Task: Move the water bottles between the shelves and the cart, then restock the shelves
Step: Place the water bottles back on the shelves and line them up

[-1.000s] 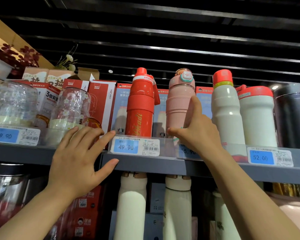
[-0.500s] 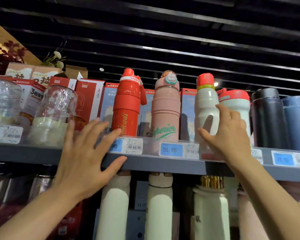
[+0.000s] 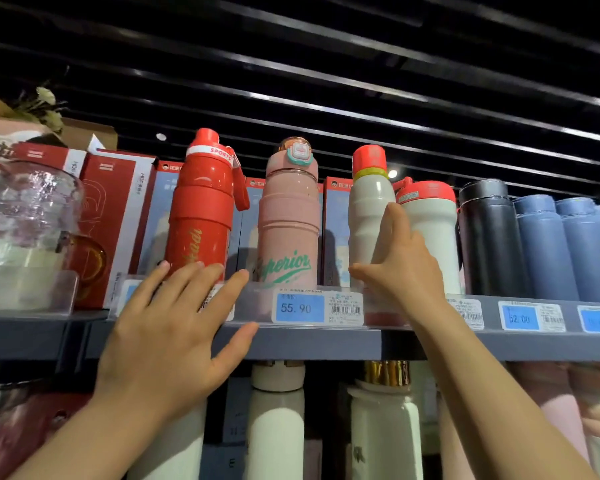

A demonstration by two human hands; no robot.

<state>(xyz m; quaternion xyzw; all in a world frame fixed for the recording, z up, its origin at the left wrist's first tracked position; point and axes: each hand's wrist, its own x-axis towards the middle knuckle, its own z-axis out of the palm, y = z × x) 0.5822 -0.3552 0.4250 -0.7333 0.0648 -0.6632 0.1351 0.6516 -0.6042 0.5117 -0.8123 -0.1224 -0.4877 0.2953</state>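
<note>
On the grey upper shelf (image 3: pixel 326 344) stand a red sports bottle (image 3: pixel 201 216), a pink bottle (image 3: pixel 288 220) with green lettering, a slim white bottle (image 3: pixel 369 209) with a red cap, and a wider white bottle (image 3: pixel 430 223) with a red lid. My right hand (image 3: pixel 400 265) reaches over the shelf lip and wraps the lower part of the slim white bottle, thumb at its left and forefinger up its right side. My left hand (image 3: pixel 174 327) lies spread and flat against the shelf front, fingers over the price strip below the red bottle.
A black flask (image 3: pixel 489 237) and several blue flasks (image 3: pixel 565 247) stand to the right. Red boxes (image 3: pixel 115 216) and a clear glass jar (image 3: pixel 25 216) fill the left. More white bottles (image 3: pixel 278 427) stand on the shelf below. Price tags (image 3: pixel 302 308) line the edge.
My right hand went from the pink bottle rightward to the slim white bottle and now closes round it. The view panned right. My left hand stayed spread on the shelf front.
</note>
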